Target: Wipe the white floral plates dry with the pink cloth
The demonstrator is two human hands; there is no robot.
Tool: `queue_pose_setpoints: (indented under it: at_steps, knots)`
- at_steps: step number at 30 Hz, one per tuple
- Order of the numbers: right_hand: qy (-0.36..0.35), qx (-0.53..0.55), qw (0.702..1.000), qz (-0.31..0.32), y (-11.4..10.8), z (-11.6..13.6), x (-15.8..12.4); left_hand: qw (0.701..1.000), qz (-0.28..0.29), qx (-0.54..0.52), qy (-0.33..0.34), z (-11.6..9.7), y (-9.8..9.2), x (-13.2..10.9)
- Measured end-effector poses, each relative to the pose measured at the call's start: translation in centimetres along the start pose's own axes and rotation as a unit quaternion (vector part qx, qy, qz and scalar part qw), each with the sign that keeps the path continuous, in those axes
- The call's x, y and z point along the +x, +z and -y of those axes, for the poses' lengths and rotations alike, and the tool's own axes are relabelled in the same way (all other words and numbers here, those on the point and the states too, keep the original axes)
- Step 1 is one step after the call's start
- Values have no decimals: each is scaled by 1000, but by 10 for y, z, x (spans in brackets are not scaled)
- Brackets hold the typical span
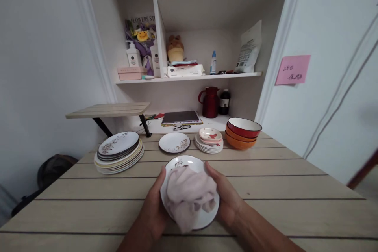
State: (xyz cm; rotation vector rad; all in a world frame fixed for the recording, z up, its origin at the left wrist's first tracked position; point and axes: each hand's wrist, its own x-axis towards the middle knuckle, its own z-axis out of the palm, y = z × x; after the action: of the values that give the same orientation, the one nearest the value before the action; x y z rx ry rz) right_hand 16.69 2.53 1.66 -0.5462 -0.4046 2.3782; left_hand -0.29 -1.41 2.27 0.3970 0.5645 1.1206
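Between my two hands is a white plate (206, 217) with a dark rim and a brown flower print near its far edge. A crumpled pale pink cloth (189, 187) lies on it and covers most of its face. My left hand (156, 204) grips the plate's left edge, thumb on the rim and fingers hidden beneath. On the opposite side my right hand (226, 195) holds the right edge the same way. Just beyond stands another flower-printed plate (174, 141), flat on the table.
A tall plate stack (119, 151) is at the left by a small raised wooden shelf (109, 109). Small dishes (209, 143) and nested bowls (242, 132) stand at the back right. Behind them are glasses (182, 127), a laptop (180, 116) and a red jug (210, 102).
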Motion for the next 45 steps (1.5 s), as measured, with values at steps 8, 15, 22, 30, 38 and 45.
queue_pose_setpoints:
  at_steps: [8,15,22,30,38,45]
  knots:
    - [-62,-102,984,-130,-2,7,8,999,-34,-8,-16,13,-16,15]
    - [-475,-456,713,-242,-3,37,-7,992,-105,-21,60,15,-21,24]
    - [-272,-758,592,-29,7,-11,-12,993,-75,-35,79,12,-19,22]
    - [-308,-781,517,-169,0,10,0,998,-32,-6,56,22,-7,21]
    - [-189,-872,438,-110,1,9,-16,998,-64,-7,26,19,-11,20]
    - [-312,-803,504,-70,9,-10,0,998,-46,33,36,22,-10,23]
